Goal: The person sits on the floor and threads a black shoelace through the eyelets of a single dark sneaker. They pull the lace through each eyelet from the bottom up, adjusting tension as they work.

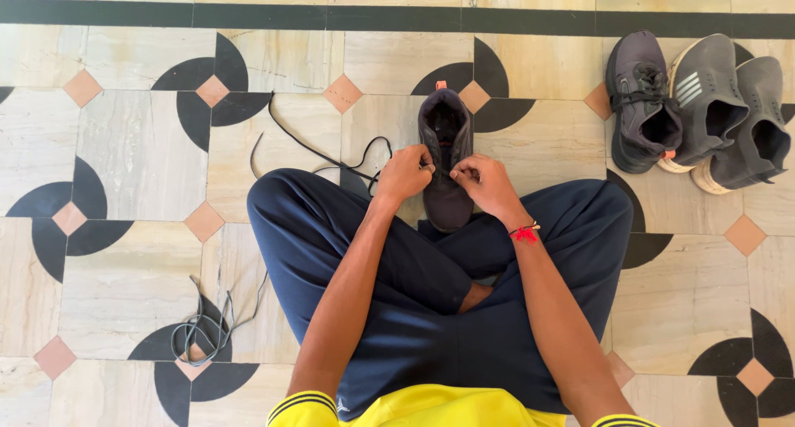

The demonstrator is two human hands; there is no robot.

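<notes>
Pinching, apparently, a black lace (331, 155) trailing far-left, both hands, left hand (403, 173) and right hand (483, 181), flank the dark shoe (445, 158), pointing near-to-far.

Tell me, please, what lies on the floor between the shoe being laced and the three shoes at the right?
Only bare patterned floor lies between the shoe and the three shoes, per the head view.

The hands' fingertips (431, 166) hide the lace eyelets on the dark shoe (445, 158) they pinch.

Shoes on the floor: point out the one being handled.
The dark shoe in front of the crossed legs, between left hand and right hand; the other three shoes sit untouched at upper right.
</notes>
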